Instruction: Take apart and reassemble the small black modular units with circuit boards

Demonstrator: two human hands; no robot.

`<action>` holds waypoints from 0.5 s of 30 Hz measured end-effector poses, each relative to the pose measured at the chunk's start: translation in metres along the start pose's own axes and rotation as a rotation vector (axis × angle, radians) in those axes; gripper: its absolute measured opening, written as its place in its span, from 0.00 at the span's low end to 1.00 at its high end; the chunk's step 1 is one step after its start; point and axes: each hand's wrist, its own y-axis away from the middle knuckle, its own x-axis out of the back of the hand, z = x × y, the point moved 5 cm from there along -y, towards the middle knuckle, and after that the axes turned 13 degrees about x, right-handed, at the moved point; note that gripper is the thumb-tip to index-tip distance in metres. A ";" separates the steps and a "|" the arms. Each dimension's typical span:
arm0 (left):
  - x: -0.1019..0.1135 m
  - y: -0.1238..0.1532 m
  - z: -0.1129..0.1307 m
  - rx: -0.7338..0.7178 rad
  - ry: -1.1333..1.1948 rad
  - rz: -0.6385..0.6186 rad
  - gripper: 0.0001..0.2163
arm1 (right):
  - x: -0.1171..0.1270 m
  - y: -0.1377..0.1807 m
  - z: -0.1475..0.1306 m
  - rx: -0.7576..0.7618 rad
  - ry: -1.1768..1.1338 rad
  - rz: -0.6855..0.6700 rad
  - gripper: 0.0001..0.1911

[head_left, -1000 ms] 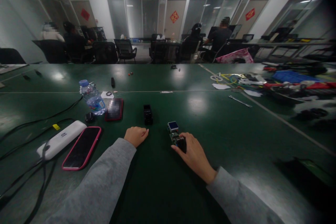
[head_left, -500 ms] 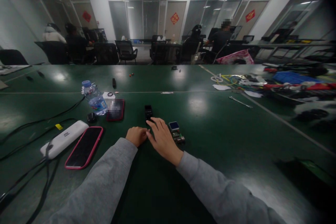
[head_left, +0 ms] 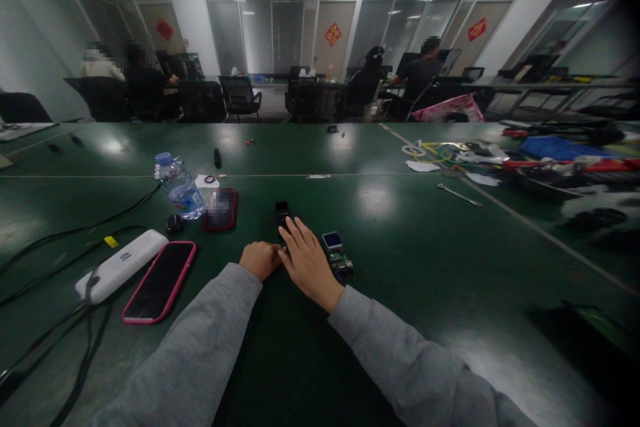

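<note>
My left hand (head_left: 259, 259) rests on the green table (head_left: 400, 247) with its fingers curled in, and nothing shows in it. Just right of it, my right hand (head_left: 306, 259) lies with fingers stretched over the near end of a small black block (head_left: 282, 211). A small circuit board with a blue square screen (head_left: 335, 252) lies free on the table at the right side of my right hand.
On the left lie a pink-cased phone (head_left: 160, 280), a white power bank (head_left: 120, 265) with black cables, a water bottle (head_left: 179, 185) and a dark red case (head_left: 220, 208). Tools, wires and a blue tray (head_left: 555, 147) clutter the right. People sit at desks far behind.
My right hand let go of the circuit board and moved left onto the black block. The board now lies alone. My left hand has stayed in place.
</note>
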 end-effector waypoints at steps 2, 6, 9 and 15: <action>0.000 0.000 0.000 0.002 -0.008 0.025 0.20 | 0.014 0.012 0.007 -0.075 0.070 0.014 0.26; 0.000 0.001 0.001 -0.027 -0.003 0.048 0.24 | 0.033 0.058 0.042 -0.239 0.188 -0.051 0.28; 0.001 0.001 0.001 -0.042 0.011 0.057 0.24 | 0.047 0.110 0.075 -0.303 0.141 -0.135 0.27; 0.000 0.001 0.000 -0.065 0.043 0.054 0.25 | 0.115 0.263 0.147 -0.526 0.126 -0.008 0.32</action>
